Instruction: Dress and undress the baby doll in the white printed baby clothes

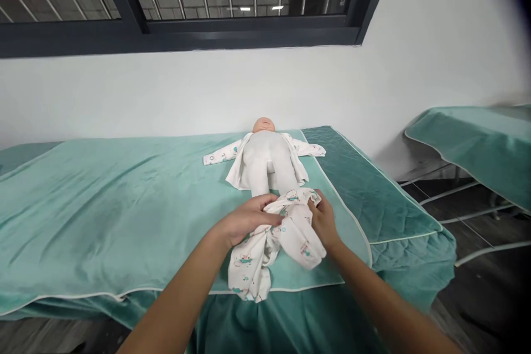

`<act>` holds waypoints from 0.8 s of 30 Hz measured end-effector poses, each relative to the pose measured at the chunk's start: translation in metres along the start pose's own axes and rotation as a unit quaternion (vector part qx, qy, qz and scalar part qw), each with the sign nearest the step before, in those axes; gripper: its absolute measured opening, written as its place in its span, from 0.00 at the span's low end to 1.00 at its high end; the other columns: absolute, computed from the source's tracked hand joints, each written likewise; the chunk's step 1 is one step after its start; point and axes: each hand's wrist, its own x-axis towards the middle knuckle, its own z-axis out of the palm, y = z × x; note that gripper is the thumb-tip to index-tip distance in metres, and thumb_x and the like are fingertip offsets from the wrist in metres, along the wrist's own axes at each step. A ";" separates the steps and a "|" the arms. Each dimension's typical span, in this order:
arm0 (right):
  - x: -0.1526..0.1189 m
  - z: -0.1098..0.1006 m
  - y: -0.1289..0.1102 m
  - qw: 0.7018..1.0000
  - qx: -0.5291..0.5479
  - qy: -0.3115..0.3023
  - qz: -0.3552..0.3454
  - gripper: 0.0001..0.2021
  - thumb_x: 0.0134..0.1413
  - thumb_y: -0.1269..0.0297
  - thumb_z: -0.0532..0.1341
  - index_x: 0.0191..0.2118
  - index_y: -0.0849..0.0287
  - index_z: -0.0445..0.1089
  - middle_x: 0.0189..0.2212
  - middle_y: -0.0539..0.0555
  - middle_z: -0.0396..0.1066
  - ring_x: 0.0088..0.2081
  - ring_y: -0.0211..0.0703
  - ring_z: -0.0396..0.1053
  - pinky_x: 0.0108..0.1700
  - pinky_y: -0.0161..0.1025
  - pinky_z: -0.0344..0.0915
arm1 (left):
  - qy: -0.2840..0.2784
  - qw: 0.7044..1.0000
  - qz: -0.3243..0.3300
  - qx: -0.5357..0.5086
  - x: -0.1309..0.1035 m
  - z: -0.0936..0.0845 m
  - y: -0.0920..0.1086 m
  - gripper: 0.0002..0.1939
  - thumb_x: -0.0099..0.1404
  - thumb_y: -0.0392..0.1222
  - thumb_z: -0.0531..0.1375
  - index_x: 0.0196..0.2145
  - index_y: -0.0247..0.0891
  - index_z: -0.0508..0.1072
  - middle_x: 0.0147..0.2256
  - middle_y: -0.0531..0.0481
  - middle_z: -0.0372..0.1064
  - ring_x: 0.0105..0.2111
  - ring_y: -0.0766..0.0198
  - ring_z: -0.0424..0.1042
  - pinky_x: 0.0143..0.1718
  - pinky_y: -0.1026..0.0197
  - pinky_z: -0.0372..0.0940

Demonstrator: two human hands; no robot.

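A baby doll [267, 155] with a white cloth body lies on its back, its head toward the wall and its legs toward me. Its arms are in the sleeves of a patterned white baby jacket [224, 154], which is spread open beneath it. Over the doll's feet, a pair of white printed baby pants [296, 232] is bunched at the waist. My left hand [251, 218] is closed on the left side of that waistband, thumb on top. At its right side my right hand [323, 220] grips the cloth. The doll's feet are hidden by the fabric.
The doll lies on a green velvet cover [103, 204] with white piping, over a darker quilted bed [385, 204]. A white wall [166, 94] and a dark window frame [249, 38] stand behind. Another green-covered bed [477, 144] is at right.
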 end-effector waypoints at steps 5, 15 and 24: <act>0.018 0.006 -0.004 0.999 -0.019 0.016 -0.022 0.08 0.56 0.57 0.60 0.32 0.56 0.66 0.28 0.47 0.65 0.30 0.41 0.60 0.33 0.36 0.58 | -0.024 0.996 -0.012 -0.089 0.014 -0.014 0.012 0.23 0.50 0.36 0.72 0.44 0.38 0.75 0.39 0.46 0.75 0.36 0.60 0.75 0.39 0.59 0.69; 0.050 0.017 0.006 0.997 -0.053 0.061 -0.022 0.11 0.57 0.54 0.59 0.32 0.56 0.63 0.26 0.45 0.64 0.28 0.38 0.58 0.32 0.36 0.57 | 0.136 0.979 0.145 0.055 0.067 -0.023 0.032 0.14 0.53 0.40 0.67 0.38 0.36 0.72 0.35 0.51 0.71 0.36 0.62 0.71 0.39 0.61 0.63; 0.085 0.019 -0.002 0.963 -0.232 0.095 -0.101 0.11 0.56 0.54 0.58 0.29 0.55 0.61 0.23 0.45 0.62 0.26 0.40 0.56 0.30 0.37 0.52 | 0.241 0.902 0.275 0.230 0.095 -0.034 0.029 0.07 0.60 0.38 0.60 0.38 0.38 0.72 0.36 0.52 0.72 0.38 0.62 0.69 0.43 0.62 0.61</act>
